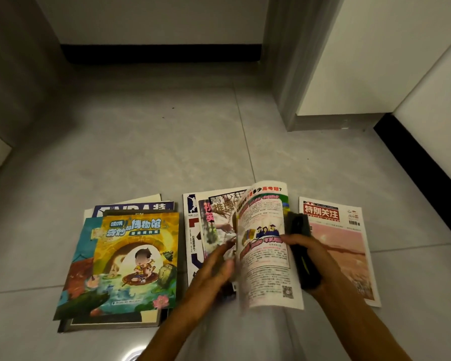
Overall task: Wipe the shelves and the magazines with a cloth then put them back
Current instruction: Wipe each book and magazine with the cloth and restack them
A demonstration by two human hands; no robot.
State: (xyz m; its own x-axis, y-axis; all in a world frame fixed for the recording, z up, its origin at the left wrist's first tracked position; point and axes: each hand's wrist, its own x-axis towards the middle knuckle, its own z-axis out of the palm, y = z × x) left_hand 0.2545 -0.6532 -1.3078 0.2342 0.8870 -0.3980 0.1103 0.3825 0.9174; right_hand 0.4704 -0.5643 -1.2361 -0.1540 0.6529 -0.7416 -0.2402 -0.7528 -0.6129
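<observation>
Seen from above, a grey tiled floor [167,152] carries three groups of magazines laid side by side across the lower half of the view. At about 8 o'clock lies a left pile [120,259], topped by a yellow and green children's magazine showing a cartoon child in a round boat. At 6 o'clock sits a middle pile [193,230], and above it the person holds an open magazine [264,246] with its pages lifted and fanned, slightly blurred. The left hand [216,269] lies with straight, relaxed fingers against the left side of those pages, pressing on them. The right hand [310,259] grips a dark folded cloth [301,246] against the right edge of the open magazine, fingers curled around it. At 4 o'clock a single pink magazine [344,246] with a red title block lies flat, partly under the right hand. At 12 o'clock a white wall with a black skirting board [162,53] meets the floor.
</observation>
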